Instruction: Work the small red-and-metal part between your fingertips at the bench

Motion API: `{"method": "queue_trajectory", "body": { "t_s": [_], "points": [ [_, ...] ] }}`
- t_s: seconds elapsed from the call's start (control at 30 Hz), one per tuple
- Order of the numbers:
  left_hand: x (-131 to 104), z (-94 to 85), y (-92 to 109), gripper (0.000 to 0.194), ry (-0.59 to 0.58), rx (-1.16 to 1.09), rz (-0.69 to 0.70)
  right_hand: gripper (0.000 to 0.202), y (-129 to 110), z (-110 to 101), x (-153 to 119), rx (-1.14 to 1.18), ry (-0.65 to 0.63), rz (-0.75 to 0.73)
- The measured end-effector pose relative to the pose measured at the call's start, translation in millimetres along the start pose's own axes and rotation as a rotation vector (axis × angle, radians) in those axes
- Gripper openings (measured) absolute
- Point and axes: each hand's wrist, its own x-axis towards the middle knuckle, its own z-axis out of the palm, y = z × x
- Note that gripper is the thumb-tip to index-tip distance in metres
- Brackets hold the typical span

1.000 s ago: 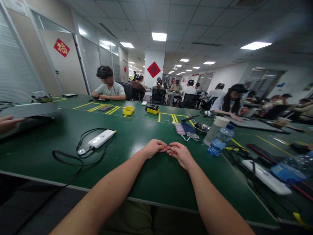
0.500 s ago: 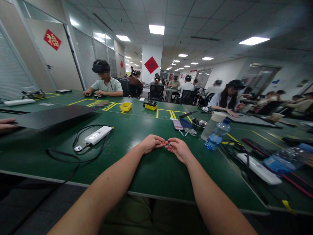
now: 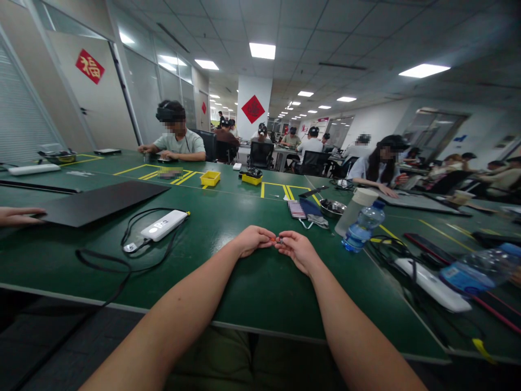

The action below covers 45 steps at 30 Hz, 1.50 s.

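Observation:
Over the green table [image 3: 228, 293], my left hand [image 3: 252, 241] pinches a small orange-red piece [image 3: 273, 239] between thumb and fingertips. My right hand [image 3: 299, 251] faces it, closed on a small dark, metallic-looking piece [image 3: 279, 240]. The fingertips of both hands nearly meet, and the two pieces are end to end. Whether they are joined I cannot tell; they are too small and partly hidden by the fingers.
A white power bank [image 3: 166, 225] with a black cable lies left. Another person's hand [image 3: 22, 216] holds a dark flat sheet [image 3: 106, 202]. Rightward stand a water bottle [image 3: 363, 227] and a tumbler [image 3: 355, 210]. A metal bowl [image 3: 332, 207] and yellow trays [image 3: 210, 178] sit farther back.
My fingertips have come slightly closer together, with the small pieces still in them. At the left, the other person's hand and the dark sheet have shifted to the right and down.

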Motion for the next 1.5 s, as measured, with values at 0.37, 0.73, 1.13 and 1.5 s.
{"method": "queue_trajectory", "body": {
  "t_s": [0.37,0.73,1.13,1.5],
  "points": [
    [-5.7,4.5,3.0,0.018,-0.022,0.069,0.022,0.02,-0.8,1.5,-1.4,-0.006,0.005,-0.009],
    [-0.7,6.4,-1.2,0.015,0.001,0.109,0.131,0.025,-2.7,1.0,-2.0,0.008,-0.011,-0.06],
    [0.4,6.8,-2.9,0.012,0.055,0.092,0.153,0.023,-3.2,2.9,-2.7,0.015,0.019,-0.038],
    [0.5,4.3,-3.8,0.012,0.029,0.078,0.125,0.024,-2.6,1.4,-2.3,-0.021,0.005,-0.016]
  ]
}}
